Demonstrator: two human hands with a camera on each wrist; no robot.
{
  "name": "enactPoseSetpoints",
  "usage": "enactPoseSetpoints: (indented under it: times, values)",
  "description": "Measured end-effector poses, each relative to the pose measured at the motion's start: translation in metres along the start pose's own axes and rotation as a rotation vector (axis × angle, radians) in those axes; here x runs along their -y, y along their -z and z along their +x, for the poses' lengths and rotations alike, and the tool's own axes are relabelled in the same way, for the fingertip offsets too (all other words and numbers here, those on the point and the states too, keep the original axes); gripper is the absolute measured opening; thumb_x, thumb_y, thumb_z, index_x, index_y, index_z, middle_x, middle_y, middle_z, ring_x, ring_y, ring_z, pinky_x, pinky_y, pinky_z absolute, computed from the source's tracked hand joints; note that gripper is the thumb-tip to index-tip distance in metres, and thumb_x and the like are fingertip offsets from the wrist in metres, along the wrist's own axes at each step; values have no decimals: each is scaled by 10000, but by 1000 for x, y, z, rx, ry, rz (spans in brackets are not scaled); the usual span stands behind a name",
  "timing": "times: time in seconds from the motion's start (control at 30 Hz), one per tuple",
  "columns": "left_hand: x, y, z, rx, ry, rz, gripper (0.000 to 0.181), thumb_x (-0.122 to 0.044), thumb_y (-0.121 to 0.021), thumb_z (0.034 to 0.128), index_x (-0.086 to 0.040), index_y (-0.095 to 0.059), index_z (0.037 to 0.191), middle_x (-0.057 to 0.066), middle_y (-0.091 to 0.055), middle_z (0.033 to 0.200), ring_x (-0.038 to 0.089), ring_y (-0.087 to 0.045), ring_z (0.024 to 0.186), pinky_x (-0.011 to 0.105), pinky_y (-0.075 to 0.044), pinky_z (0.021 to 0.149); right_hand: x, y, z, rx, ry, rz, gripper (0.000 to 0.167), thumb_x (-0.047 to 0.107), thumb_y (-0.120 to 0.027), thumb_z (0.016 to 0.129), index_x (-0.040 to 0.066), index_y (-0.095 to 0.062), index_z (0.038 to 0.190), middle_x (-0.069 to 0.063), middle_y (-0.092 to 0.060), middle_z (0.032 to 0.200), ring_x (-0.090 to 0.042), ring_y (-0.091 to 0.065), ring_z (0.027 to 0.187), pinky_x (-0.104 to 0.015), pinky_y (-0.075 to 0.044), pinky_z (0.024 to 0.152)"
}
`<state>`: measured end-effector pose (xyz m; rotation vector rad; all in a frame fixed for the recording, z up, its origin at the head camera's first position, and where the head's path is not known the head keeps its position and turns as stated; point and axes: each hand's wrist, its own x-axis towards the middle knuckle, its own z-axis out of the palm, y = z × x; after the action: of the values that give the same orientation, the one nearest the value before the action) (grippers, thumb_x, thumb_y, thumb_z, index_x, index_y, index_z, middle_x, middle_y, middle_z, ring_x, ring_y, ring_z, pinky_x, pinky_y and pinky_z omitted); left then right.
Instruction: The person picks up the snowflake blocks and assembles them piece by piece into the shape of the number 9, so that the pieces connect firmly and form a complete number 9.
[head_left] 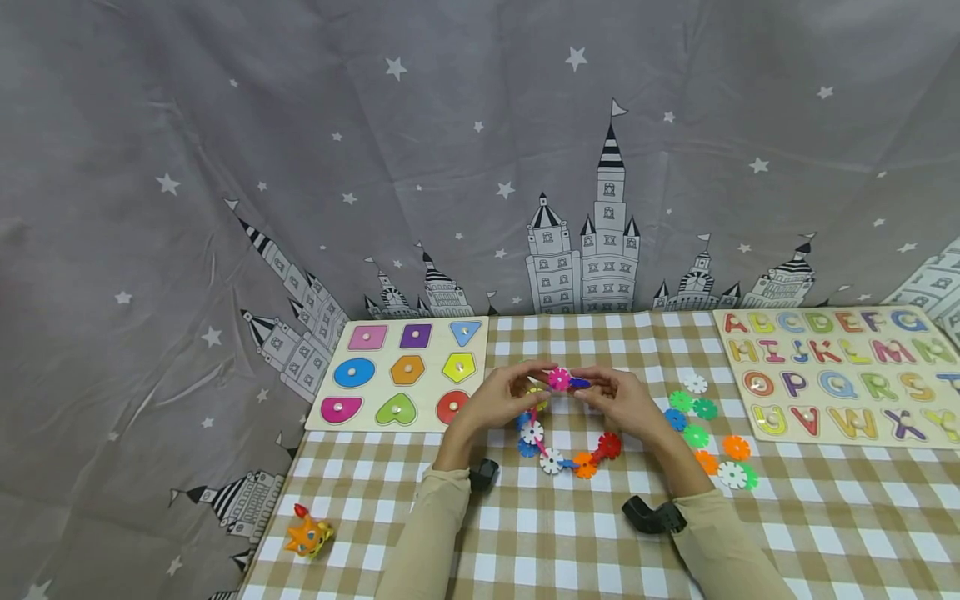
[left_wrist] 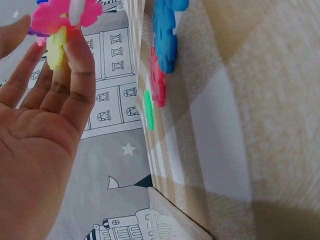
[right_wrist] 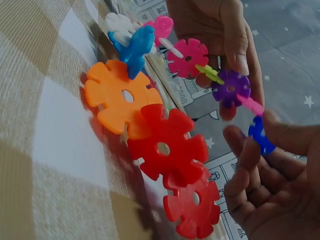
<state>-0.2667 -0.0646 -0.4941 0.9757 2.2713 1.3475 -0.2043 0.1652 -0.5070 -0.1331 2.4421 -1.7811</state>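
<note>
A chain of colourful notched flower discs loops between the hands. My left hand (head_left: 501,397) pinches its raised end near a purple disc (right_wrist: 227,95) and a yellow disc (left_wrist: 56,49). My right hand (head_left: 624,402) pinches a dark blue disc (right_wrist: 261,137) between thumb and fingers, against the edge of a pink disc (head_left: 558,379). Whether the blue disc is slotted in, I cannot tell. The chain's other end runs over the tablecloth through a white disc (head_left: 551,461) and an orange disc (head_left: 585,466) to red discs (right_wrist: 167,145) near the right hand.
Loose discs (head_left: 696,435) in several colours lie right of the right hand. A shape puzzle board (head_left: 429,377) is at the back left, an alphabet board (head_left: 765,400) at the right. An orange toy figure (head_left: 307,534) stands at the front left on the checked tablecloth (head_left: 540,542).
</note>
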Motion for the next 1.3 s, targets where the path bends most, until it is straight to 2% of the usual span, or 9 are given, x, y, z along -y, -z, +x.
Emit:
enactPoseSetpoints:
  times: [0.17,0.27,0.5,0.7,0.9,1.13,1.3]
  values:
    - [1,0,1,1,-8,1,403,-190,-671,937,-121,-599,1328,68,-690,1178,151,-595,909,219,-454,727,0,1,-1,16,27,7,383,240,-631,965,27,-621,1284,-171,-696,1065,-207,-615,801,-294,-528,687]
    - [0,0,0,-5,-3,8,411,-188,-680,930,-122,-600,1328,71,-691,1171,163,-603,922,217,-463,740,0,2,-1,17,42,13,382,229,-622,971,2,-618,1278,-195,-688,1058,-202,-607,787,-291,-522,678]
    - [-1,0,0,-14,-4,16,415,-174,-716,902,-115,-619,1301,86,-696,1135,178,-607,893,221,-472,734,2,2,-2,-3,-6,21,350,181,-669,936,-24,-644,1219,-239,-665,914,-161,-556,696,-226,-459,565]
    - [-4,1,0,-20,4,16,399,-171,-733,886,-127,-641,1272,57,-694,1110,126,-601,834,213,-487,718,3,-1,-1,-45,-56,46,337,157,-698,913,-34,-651,1187,-177,-703,959,-198,-609,737,-268,-535,642]
    - [-7,0,0,-33,20,6,397,-132,-744,870,-124,-652,1257,68,-696,1102,126,-609,816,218,-503,719,2,-4,1,-80,-71,73,340,141,-707,904,-40,-651,1187,-182,-724,1002,-219,-623,773,-267,-527,648]
    - [-7,-3,2,-44,40,5,404,-123,-764,849,-118,-655,1238,67,-700,1096,127,-599,768,211,-510,707,-1,-5,2,-53,-62,145,358,127,-653,944,-71,-603,1238,-210,-719,1040,-180,-639,733,-267,-541,655]
    - [-5,-3,2,-39,37,6,466,-144,-760,855,-124,-625,1301,88,-704,1109,129,-615,767,226,-528,723,-1,-2,0,-6,-66,164,364,146,-624,965,-62,-581,1261,-251,-695,1001,-157,-613,693,-249,-515,630]
